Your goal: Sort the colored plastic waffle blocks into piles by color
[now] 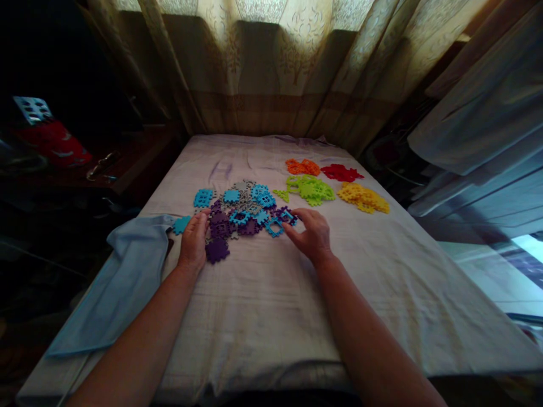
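Note:
A mixed pile of flat interlocking building tiles lies mid-table, with purple tiles (217, 250), blue tiles (231, 195) and grey tiles (244, 185). My left hand (194, 240) rests on its edge at the pile's left side, fingers extended against the purple tiles. A blue tile (181, 225) lies just left of that hand. At the right side of the pile is my right hand (313, 233), thumb and forefinger apart. Its fingertips are at a blue square frame tile (274, 227) and a purple one; no firm grip shows.
Sorted heaps lie at the back right: orange (302, 167), red (341, 172), lime green (311, 189) and yellow (363, 197). A light blue cloth bag (136, 271) is on the left edge of the cloth-covered table (271, 316). Curtains (263, 68) hang behind.

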### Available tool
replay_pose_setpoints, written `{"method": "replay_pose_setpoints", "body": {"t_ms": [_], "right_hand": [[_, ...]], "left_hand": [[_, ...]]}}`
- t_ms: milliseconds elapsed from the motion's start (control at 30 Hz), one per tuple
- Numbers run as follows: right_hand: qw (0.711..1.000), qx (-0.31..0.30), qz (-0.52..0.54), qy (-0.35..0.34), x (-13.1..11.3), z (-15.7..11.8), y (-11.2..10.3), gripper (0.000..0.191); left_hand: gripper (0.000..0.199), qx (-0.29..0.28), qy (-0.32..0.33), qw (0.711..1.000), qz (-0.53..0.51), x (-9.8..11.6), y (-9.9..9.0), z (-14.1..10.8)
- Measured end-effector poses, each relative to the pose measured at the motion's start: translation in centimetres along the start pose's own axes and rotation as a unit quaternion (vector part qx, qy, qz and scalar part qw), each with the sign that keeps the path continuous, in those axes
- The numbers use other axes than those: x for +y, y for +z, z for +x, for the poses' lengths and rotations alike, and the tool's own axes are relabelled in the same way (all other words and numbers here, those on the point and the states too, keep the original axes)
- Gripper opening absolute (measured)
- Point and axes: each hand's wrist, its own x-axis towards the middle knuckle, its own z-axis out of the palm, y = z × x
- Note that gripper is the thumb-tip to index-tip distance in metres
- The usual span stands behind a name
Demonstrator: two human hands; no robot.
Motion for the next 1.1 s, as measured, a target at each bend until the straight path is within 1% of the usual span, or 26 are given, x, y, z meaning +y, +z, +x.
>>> {"method": "replay_pose_setpoints", "body": {"t_ms": [67,133,233,300,400,467,533,600,667,733,800,833,867,967,1033,1100], "right_hand": [[0.995,0.010,-0.050,0.086,2.6,0.1,-0.5,0.036],[0.984,0.009,-0.090,0.156,4.6,0.0,-0.9,0.041],[0.965,-0.017,-0.134,0.225,6.0,-0.3,-1.3,0.043],[0.956,-0.041,-0.152,0.249,6.2,-0.4,-1.4,0.044],[0.948,-0.065,-0.166,0.265,6.0,-0.5,-1.3,0.044],[0.945,-0.070,-0.172,0.268,6.0,-0.6,-1.2,0.042],[0.946,-0.062,-0.177,0.263,6.0,-0.5,-1.2,0.040],[0.954,-0.033,-0.173,0.242,5.8,-0.4,-1.2,0.036],[0.969,0.006,-0.148,0.199,5.2,-0.3,-1.1,0.030],[0.985,0.033,-0.102,0.133,3.7,-0.1,-0.8,0.025],[0.997,0.026,-0.046,0.056,1.4,-0.2,-0.2,0.022],[1.000,0.009,-0.020,0.018,0.0,-0.3,0.2,0.021],[1.000,-0.022,0.004,-0.021,-1.5,-0.4,0.7,0.020],[0.983,-0.127,0.056,-0.124,-5.8,-1.0,1.9,0.024],[0.968,-0.180,0.063,-0.161,-8.0,-1.4,2.6,0.032],[0.956,-0.220,0.057,-0.187,-9.4,-1.7,3.1,0.041]], "left_hand": [[0.047,-0.001,0.003,1.000,0.005,0.0,0.1,-0.1],[0.047,-0.005,0.005,1.000,0.006,0.0,0.2,-0.2],[0.048,-0.007,0.004,1.000,0.000,0.0,0.3,-0.5],[0.048,-0.006,0.004,1.000,-0.003,0.1,0.4,-0.6],[0.049,-0.010,0.006,1.000,0.001,0.1,0.4,-0.6],[0.049,-0.012,0.009,1.000,0.001,0.0,0.4,-0.6],[0.049,-0.008,0.014,1.000,-0.002,-0.2,0.4,-0.6],[0.048,-0.004,0.015,1.000,-0.003,-0.4,0.5,-0.7],[0.048,0.000,0.017,1.000,0.001,-0.4,0.6,-0.8],[0.047,0.004,0.022,1.000,0.008,-0.4,0.8,-1.0],[0.045,0.005,0.026,1.000,0.015,-0.2,0.9,-1.2],[0.044,0.006,0.028,0.999,0.018,-0.2,1.0,-1.3],[0.044,0.005,0.028,0.999,0.019,-0.1,1.1,-1.4],[0.042,0.003,0.027,1.000,0.016,-0.1,1.2,-1.6],[0.042,-0.006,0.026,1.000,0.013,-0.3,1.3,-1.8],[0.041,-0.016,0.032,0.999,0.021,-0.4,1.4,-2.0]]}}
